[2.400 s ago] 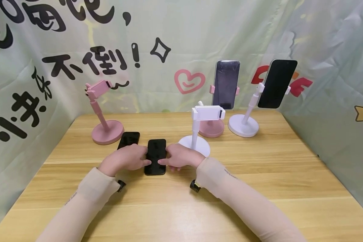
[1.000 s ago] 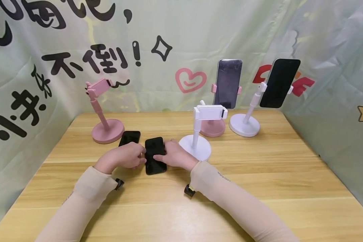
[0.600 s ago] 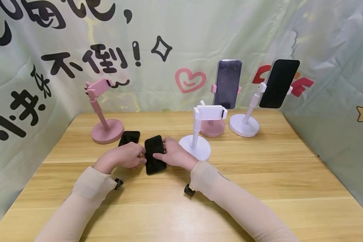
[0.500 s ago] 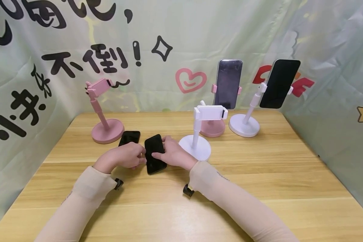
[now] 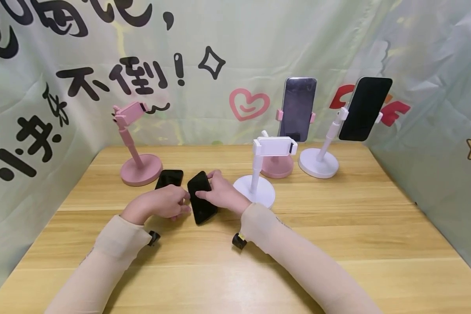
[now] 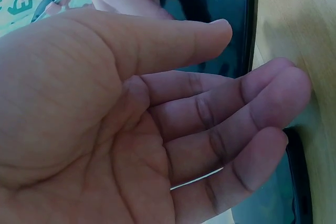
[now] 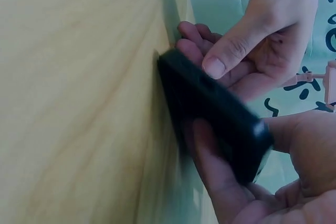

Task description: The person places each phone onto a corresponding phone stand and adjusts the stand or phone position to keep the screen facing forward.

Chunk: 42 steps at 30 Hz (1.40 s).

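In the head view, my right hand (image 5: 224, 192) grips a black smartphone (image 5: 204, 209) by its right side, thumb over the screen and fingers at the far right edge. The phone is tilted, its right side raised off the table, as the right wrist view shows the phone (image 7: 210, 98) propped on one long edge. My left hand (image 5: 161, 203) is beside the phone's left edge, fingers loosely bent; the left wrist view shows nothing in its palm (image 6: 126, 129). A second black smartphone (image 5: 169, 178) lies flat, partly hidden behind the left hand.
A pink phone stand (image 5: 141, 169) is at the back left and a white one (image 5: 255, 189) right of my right hand; both have bare clamps. Behind, a pink stand (image 5: 278, 166) and a white stand (image 5: 319, 163) each hold a phone. A printed cloth hangs behind the table.
My right hand has taken hold of the phone, moved slightly left and away, and raised its right side. The phone has turned and tilted. My left thumb has drawn back off its screen.
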Each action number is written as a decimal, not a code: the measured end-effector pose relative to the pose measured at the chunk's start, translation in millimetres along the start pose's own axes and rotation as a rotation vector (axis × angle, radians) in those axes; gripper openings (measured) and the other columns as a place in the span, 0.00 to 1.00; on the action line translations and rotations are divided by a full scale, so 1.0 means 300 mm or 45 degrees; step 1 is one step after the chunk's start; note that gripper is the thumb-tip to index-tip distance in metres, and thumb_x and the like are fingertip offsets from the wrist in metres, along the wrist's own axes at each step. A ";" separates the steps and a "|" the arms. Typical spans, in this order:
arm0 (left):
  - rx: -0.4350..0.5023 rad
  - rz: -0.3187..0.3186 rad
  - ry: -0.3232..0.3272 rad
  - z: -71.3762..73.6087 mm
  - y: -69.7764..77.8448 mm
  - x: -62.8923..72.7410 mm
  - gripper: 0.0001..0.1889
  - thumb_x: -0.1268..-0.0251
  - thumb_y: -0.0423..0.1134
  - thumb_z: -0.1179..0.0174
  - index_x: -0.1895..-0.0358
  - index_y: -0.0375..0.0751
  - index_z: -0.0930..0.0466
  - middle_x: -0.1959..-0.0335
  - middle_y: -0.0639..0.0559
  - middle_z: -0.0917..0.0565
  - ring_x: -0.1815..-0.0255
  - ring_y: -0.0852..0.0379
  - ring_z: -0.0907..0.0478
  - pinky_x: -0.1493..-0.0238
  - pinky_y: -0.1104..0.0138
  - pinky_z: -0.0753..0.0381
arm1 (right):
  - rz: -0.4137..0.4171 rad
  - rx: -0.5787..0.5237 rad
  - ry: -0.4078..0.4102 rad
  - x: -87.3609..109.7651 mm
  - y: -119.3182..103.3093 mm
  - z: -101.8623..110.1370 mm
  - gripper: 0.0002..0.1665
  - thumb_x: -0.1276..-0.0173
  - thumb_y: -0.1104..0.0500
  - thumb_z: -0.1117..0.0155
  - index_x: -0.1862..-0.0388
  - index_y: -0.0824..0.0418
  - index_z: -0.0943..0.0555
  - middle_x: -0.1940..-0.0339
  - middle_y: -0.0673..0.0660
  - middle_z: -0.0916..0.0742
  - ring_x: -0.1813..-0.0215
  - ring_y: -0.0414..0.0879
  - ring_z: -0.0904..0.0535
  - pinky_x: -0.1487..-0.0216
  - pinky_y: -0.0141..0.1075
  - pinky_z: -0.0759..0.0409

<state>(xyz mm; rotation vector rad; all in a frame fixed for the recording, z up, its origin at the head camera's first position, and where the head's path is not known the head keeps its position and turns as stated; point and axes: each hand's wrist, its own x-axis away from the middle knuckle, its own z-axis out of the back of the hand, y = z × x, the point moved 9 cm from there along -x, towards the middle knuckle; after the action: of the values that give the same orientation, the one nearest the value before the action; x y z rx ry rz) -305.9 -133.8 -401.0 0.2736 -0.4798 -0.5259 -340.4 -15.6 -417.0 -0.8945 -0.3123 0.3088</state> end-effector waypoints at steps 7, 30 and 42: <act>0.022 0.004 -0.008 -0.002 0.000 0.001 0.10 0.18 0.39 0.39 0.49 0.35 0.16 0.80 0.53 0.16 0.78 0.63 0.23 0.66 0.70 0.23 | -0.040 -0.036 -0.038 -0.016 0.008 -0.009 0.37 0.27 0.51 0.25 0.28 0.67 0.29 0.50 0.60 0.08 0.49 0.50 0.13 0.44 0.41 0.16; -0.019 0.003 -0.013 0.008 -0.001 0.013 0.21 0.18 0.40 0.39 0.32 0.31 0.20 0.82 0.51 0.15 0.77 0.64 0.23 0.53 0.66 0.22 | -0.058 -0.412 -0.183 -0.030 0.047 -0.039 0.28 0.24 0.58 0.29 0.31 0.65 0.28 0.50 0.64 0.09 0.56 0.51 0.07 0.57 0.40 0.09; 0.043 -0.045 -0.021 0.020 0.000 0.023 0.17 0.18 0.36 0.43 0.34 0.36 0.19 0.76 0.54 0.13 0.75 0.63 0.20 0.60 0.68 0.23 | 0.049 -0.250 -0.133 0.001 0.029 0.016 0.30 0.23 0.53 0.29 0.29 0.59 0.30 0.66 0.56 0.13 0.67 0.44 0.17 0.60 0.34 0.21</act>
<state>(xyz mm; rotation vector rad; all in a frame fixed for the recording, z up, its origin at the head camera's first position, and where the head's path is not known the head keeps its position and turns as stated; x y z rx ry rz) -303.7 -138.2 -393.4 0.3109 -0.5012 -0.5555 -343.2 -7.0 -421.2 -1.0806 -0.4280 0.3654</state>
